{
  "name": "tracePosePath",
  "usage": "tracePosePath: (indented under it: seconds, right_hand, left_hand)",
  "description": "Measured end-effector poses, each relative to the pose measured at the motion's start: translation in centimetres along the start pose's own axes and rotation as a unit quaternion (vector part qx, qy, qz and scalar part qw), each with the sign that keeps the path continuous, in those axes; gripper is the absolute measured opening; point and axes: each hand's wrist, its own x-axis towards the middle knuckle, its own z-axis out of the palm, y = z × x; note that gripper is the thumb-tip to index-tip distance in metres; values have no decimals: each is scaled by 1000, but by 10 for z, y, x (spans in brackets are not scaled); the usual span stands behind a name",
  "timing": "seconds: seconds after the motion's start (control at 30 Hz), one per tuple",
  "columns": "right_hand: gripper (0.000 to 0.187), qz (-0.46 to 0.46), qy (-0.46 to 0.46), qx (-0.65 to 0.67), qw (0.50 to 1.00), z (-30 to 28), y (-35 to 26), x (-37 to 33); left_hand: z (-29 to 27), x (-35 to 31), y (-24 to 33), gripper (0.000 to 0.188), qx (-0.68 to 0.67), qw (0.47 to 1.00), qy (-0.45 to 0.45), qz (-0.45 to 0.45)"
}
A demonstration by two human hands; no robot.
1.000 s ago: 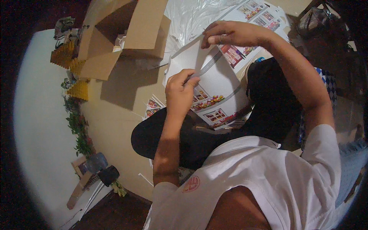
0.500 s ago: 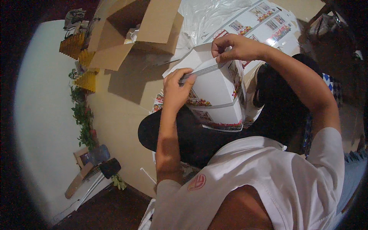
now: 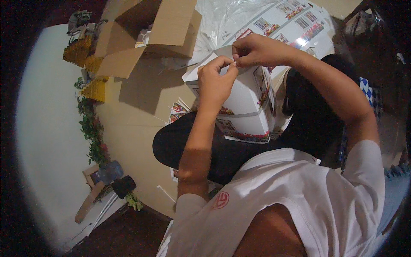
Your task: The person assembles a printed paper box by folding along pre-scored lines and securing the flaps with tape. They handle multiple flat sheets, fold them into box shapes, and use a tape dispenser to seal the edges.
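The left hand [image 3: 216, 81] and right hand [image 3: 252, 49] meet in a fingertip pinch at the top edge of a white printed paper box [image 3: 246, 109] resting on the lap; what lies between the fingertips is too small to make out. Behind stand an open cardboard carton [image 3: 150, 36], clear plastic wrap [image 3: 222, 17] and printed sheets [image 3: 299, 21].

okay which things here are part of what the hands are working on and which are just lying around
In hand:
printed white box, pinched at its top by left hand and right hand

Lying about:
open cardboard carton
flat printed sheets
clear plastic wrap
green garland
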Motion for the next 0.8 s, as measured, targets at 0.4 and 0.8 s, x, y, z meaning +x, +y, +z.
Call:
tracePosePath:
  seconds: [0.4,0.8]
  right_hand:
    - [12,64,-55,113,990,-4,19,11]
    - [19,73,-120,-5,990,-5,14,14]
  left_hand:
    - [27,-9,-10,10,96,969,151,171]
    - [19,-16,-13,11,76,988,70,116]
